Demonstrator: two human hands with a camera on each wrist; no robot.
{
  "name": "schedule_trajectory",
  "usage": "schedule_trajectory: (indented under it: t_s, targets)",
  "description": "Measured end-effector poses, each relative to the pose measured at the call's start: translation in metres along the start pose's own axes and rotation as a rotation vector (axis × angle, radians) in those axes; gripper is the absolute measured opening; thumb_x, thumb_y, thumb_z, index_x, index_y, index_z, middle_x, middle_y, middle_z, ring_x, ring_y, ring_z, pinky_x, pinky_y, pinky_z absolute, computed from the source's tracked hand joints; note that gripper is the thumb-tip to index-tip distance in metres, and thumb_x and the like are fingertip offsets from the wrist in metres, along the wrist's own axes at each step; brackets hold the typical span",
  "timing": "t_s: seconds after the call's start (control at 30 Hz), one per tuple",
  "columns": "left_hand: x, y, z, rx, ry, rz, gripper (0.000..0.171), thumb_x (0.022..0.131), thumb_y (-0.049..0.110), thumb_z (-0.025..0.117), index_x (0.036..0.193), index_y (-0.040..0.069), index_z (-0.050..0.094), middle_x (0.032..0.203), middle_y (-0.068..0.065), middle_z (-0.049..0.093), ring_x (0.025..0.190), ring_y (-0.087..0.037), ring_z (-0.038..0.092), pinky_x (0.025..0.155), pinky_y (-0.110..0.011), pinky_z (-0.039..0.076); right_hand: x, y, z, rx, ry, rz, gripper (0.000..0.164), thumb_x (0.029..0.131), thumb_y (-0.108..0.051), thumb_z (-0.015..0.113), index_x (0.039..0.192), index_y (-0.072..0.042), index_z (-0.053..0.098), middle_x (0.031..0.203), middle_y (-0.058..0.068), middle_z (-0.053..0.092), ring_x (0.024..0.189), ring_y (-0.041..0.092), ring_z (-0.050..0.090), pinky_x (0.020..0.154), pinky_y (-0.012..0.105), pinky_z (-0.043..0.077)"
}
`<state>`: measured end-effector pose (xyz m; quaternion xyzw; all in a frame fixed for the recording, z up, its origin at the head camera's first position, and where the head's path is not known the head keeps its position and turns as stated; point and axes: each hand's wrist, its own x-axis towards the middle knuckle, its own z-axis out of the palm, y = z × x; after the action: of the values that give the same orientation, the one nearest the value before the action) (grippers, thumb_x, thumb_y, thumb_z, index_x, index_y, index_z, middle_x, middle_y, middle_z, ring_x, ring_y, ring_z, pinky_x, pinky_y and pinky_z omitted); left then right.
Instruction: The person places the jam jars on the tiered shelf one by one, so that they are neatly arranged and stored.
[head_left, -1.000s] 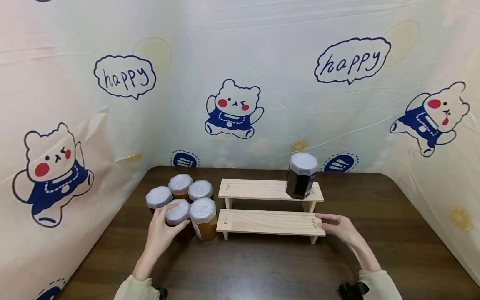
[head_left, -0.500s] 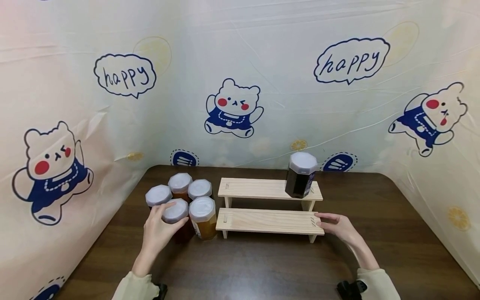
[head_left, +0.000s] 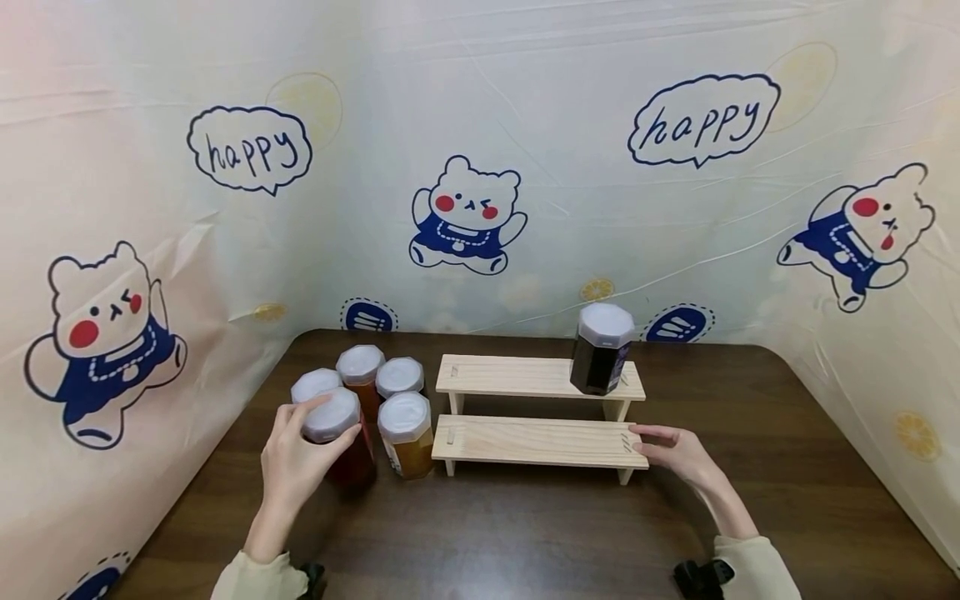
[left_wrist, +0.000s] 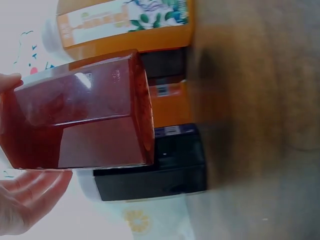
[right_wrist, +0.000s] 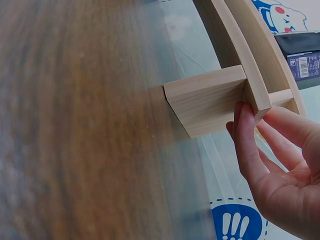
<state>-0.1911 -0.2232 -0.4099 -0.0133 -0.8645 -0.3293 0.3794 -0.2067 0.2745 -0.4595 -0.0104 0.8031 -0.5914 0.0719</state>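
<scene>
The curved fingers and thumb of the left hand (head_left: 288, 454) pinch a dark red, faceted jar with a white octagonal lid (head_left: 354, 462) near its top, while the right hand (head_left: 678, 457) pinches the end of a pale wooden front shelf (head_left: 536, 440). The left wrist view shows the red jar's base off the brown wooden table (head_left: 487, 533), and the right wrist view shows digits on both faces of the shelf end, details which the head view hides. Compared with half a second ago, the red jar is higher and more to the left, apart from the amber faceted jar (head_left: 412, 454).
</scene>
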Motion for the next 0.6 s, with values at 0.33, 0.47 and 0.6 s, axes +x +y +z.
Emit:
schedule_trajectory:
  t_s: [0.33, 0.47, 0.6]
  targets:
    - [0.008, 0.015, -0.008, -0.023, 0.022, 0.039, 0.053, 0.052, 0.016, 0.084, 0.101, 0.009, 0.063, 0.087, -0.015, 0.049, 0.080, -0.031, 0.054, 0.063, -0.048, 0.043, 0.000, 0.000, 0.001, 0.012, -0.003, -0.006, 0.048, 0.080, -0.015, 0.065, 0.119, 0.009, 0.050, 0.116, 0.027, 0.052, 0.081, 0.004, 0.059, 0.069, 0.024, 0.049]
    - [0.014, 0.021, -0.011, -0.030, 0.010, 0.051, 0.053, 0.053, 0.015, 0.084, 0.101, 0.008, 0.063, 0.089, -0.016, 0.050, 0.082, -0.032, 0.054, 0.065, -0.049, 0.044, 0.000, -0.002, 0.000, 0.000, 0.002, 0.006, 0.048, 0.080, -0.017, 0.065, 0.119, 0.008, 0.050, 0.117, 0.026, 0.052, 0.081, 0.005, 0.059, 0.069, 0.023, 0.049]
    - [0.019, 0.026, -0.014, -0.031, 0.022, 0.064, 0.053, 0.053, 0.015, 0.084, 0.101, 0.008, 0.063, 0.088, -0.016, 0.050, 0.081, -0.030, 0.053, 0.064, -0.047, 0.043, 0.001, -0.002, 0.001, -0.009, 0.007, 0.016, 0.048, 0.080, -0.018, 0.065, 0.119, 0.007, 0.051, 0.117, 0.026, 0.052, 0.081, 0.005, 0.059, 0.069, 0.023, 0.049]
